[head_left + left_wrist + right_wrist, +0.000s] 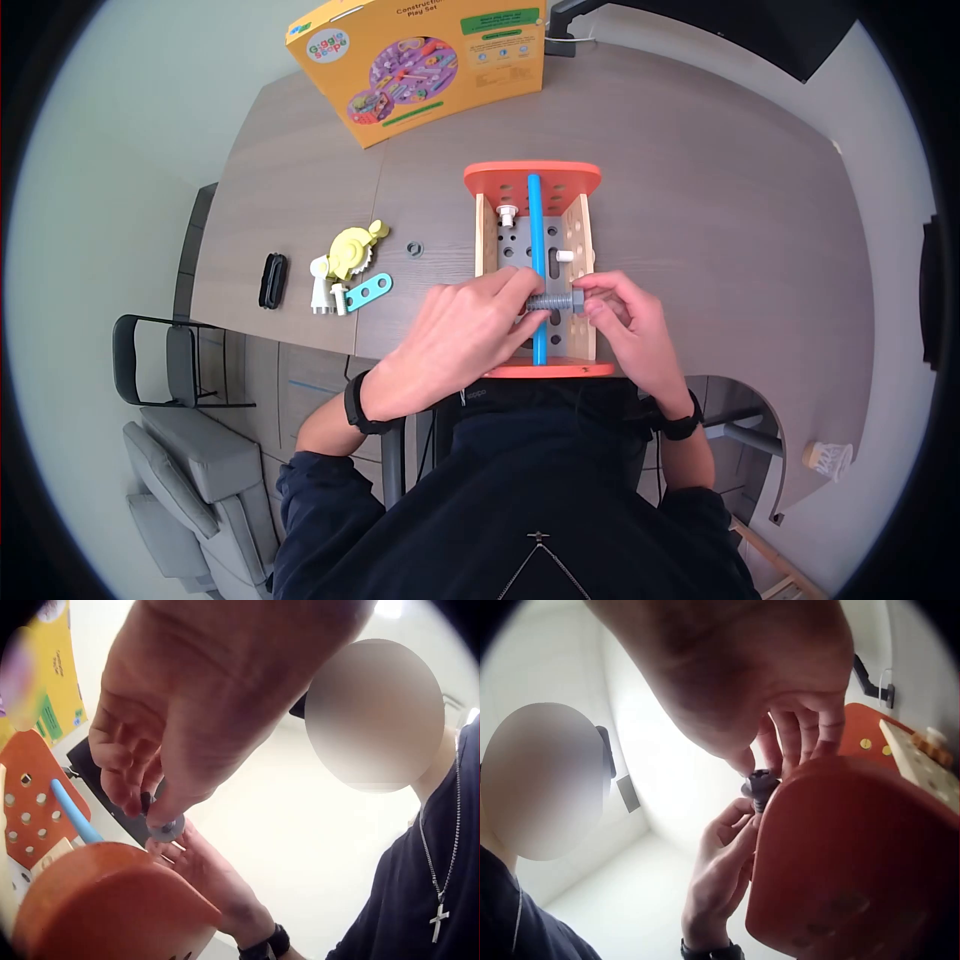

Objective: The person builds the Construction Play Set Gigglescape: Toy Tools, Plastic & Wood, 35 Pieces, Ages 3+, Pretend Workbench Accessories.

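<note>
Clamping a grey bolt [552,302] between 2 sets of fingers: pinching the threaded end with the left hand [455,325], gripping the head with the right hand [638,325]. Holding it crosswise above the blue rod [536,230], over the orange-ended frame [532,176]. Showing the bolt's length best in the head view; revealing the recess in its head only in the right wrist view; offering just a round grey rim beside the thumb in the left wrist view.

Reaching in from the lower left, back of the left hand upward; rising from the lower right with the right hand, fingers bent toward the bolt head.

Inside the frame, near a side wall each: a white screw [507,215], a white peg [566,257]. On the desk [700,200], to the left: a grey ring [414,249], a teal strip [369,292], a yellow-green toy [350,253], a black case [273,281]. Farther off: a yellow box [430,75].
</note>
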